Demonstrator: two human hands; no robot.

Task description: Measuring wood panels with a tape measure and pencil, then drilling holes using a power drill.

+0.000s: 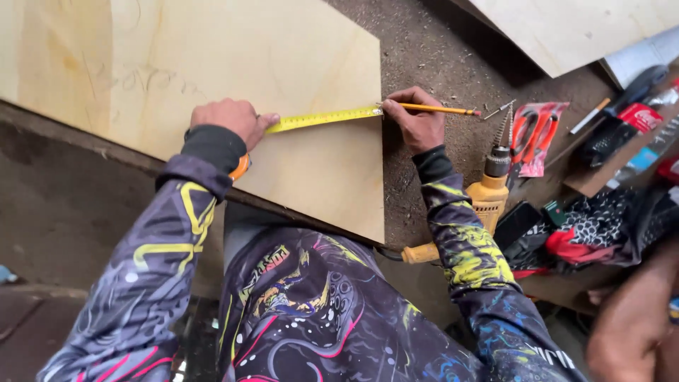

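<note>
A pale plywood sheet (212,85) fills the upper left of the view, lying flat on a dusty table (438,64) strewn with sawdust. A second sheet (566,28) lies well apart at the top right.

Across the near part of the big sheet runs a yellow tape measure (325,118). Its long axis goes almost straight from left to right, rising slightly toward the sheet's right edge, where its end sits.

The left hand (226,119) rests on the sheet with fingers curled together, the thumb pressing the tape down; an orange case (241,168) shows at the wrist, though whether it is gripped cannot be told.

The right hand (419,120) sits just off the sheet's right edge, fingers pinching an orange pencil (435,108). The pencil's long axis lies nearly in line with the tape, its tip touching the tape's end at the edge, its back end pointing right. So the right hand is the nearer one to the marking spot.

Near the right forearm lies a yellow drill (488,191), and beyond it red-handled pliers (534,134) in their pack.
</note>
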